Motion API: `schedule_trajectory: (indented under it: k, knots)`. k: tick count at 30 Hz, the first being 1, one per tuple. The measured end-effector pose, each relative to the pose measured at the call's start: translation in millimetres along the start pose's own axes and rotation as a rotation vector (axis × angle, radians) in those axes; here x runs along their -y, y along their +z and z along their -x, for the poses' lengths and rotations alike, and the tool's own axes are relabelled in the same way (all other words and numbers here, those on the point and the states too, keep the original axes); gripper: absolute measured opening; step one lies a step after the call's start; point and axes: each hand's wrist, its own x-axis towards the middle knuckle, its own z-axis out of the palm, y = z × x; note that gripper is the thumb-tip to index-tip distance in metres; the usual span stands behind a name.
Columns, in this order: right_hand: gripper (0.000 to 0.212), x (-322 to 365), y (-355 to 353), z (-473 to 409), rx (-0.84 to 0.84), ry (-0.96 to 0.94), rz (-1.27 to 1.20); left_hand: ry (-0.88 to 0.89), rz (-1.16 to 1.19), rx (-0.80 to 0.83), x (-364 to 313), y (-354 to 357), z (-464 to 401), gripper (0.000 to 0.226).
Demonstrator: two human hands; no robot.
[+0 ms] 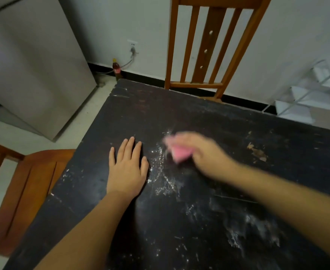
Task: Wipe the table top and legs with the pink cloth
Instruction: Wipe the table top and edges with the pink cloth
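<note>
Your right hand holds the pink cloth on the dark table, mid-top.

Right hand is blurred; fingers seem curled over the cloth, exact grip unclear. Your left hand lies flat just beside it, fingers straight and slightly apart. White dust streaks run between the hands and toward the near right. Bare top stretches to the far edge and right edge. One chair stands at the far edge, another chair touches the left edge. A bottle stands on the floor beyond the far left corner.
</note>
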Motion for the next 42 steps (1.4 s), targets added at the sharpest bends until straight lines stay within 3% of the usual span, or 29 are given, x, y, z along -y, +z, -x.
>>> schedule_trajectory:
  k: [3,6,8,10,12,14,17,21,24,25,27,29,30,31,33,35,38,40,42]
  knots:
    - [0.048,-44.8,-44.4,-78.3,-0.228,0.230,0.174,0.007,-0.012,0.003,-1.0,0.0,0.1,0.071]
    - [0.056,-83.7,-34.4,-110.2,-0.195,0.459,0.208,0.000,-0.011,0.014,-1.1,0.6,0.2,0.072]
    - [0.054,-64.5,-5.7,-99.3,-0.110,0.391,0.231,-0.005,0.000,0.013,0.0,1.1,-0.8,0.072]
    - [0.046,-31.5,25.9,-65.0,0.006,0.198,0.145,0.002,0.008,0.013,0.6,0.8,-0.6,0.071]
    - [0.052,3.3,50.9,-16.8,0.148,0.003,0.146,0.052,0.044,0.026,1.2,-1.2,2.1,0.071]
    - [0.061,15.2,49.8,14.4,0.232,0.003,0.090,0.088,0.127,0.038,7.7,-6.4,4.1,0.069]
    - [0.060,20.9,7.9,-22.8,0.102,0.140,-0.016,0.056,0.164,-0.014,39.1,-21.8,-2.6,0.066]
    - [0.052,-27.3,-28.1,-125.5,-0.138,0.302,0.143,-0.015,0.001,-0.006,85.9,-31.2,-10.0,0.068]
    - [0.048,-41.7,-3.5,-156.7,-0.142,0.518,0.252,-0.014,-0.045,0.025,90.5,-26.9,-8.7,0.066]
    - [0.045,-32.2,11.2,-152.9,-0.110,0.500,0.266,-0.010,-0.044,0.030,90.3,-26.1,-8.9,0.065]
    - [0.043,-7.1,46.4,-124.6,-0.037,0.239,0.197,-0.009,-0.037,0.037,91.5,-26.5,-8.0,0.065]
    - [0.055,16.3,76.0,-80.4,0.092,0.002,0.206,-0.005,-0.037,0.034,93.6,-27.6,-9.3,0.063]
    - [0.066,24.3,84.5,-58.2,0.166,-0.013,0.211,0.002,-0.044,0.038,93.3,-27.8,-9.5,0.060]
    - [0.072,32.1,85.3,-41.8,0.227,0.002,0.196,0.009,-0.054,0.046,92.4,-27.9,-9.6,0.058]
    - [0.058,46.8,65.7,-45.6,0.250,0.053,0.054,0.009,-0.073,0.052,91.7,-28.2,-10.2,0.055]
    - [0.047,44.2,38.1,-85.9,0.080,0.077,-0.019,0.009,-0.084,0.052,92.3,-27.7,-10.4,0.054]
    - [0.051,-9.2,7.0,-170.9,-0.153,0.269,0.164,0.013,-0.077,0.034,93.4,-26.0,-11.0,0.053]
    - [0.054,-33.3,16.7,-202.8,-0.149,0.397,0.234,0.011,-0.059,0.027,93.5,-25.2,-10.8,0.055]
    - [0.054,-29.0,42.5,-199.2,-0.073,0.324,0.325,0.009,-0.031,0.025,94.4,-25.1,-11.7,0.057]
